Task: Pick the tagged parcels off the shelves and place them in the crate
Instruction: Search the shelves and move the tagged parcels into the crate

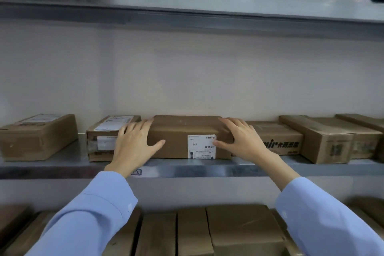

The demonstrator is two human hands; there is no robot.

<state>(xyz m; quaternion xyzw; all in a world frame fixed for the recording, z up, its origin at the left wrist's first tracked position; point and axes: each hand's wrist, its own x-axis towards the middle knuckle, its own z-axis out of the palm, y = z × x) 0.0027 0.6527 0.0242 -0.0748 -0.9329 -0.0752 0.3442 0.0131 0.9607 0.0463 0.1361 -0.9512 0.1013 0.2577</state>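
A brown cardboard parcel (pixel 182 131) with a white label (pixel 201 146) on its front face lies on the middle metal shelf (pixel 207 169). My left hand (pixel 135 140) holds its left end, fingers over the top edge and thumb on the front. My right hand (pixel 242 138) holds its right end the same way, thumb touching the label. The parcel rests on the shelf. No crate is in view.
More cardboard parcels flank it: a labelled one (pixel 104 137) just left, another (pixel 37 137) further left, a printed box (pixel 276 137) and angled boxes (pixel 324 139) to the right. A lower shelf holds several boxes (pixel 239 228). An upper shelf (pixel 187 8) overhangs.
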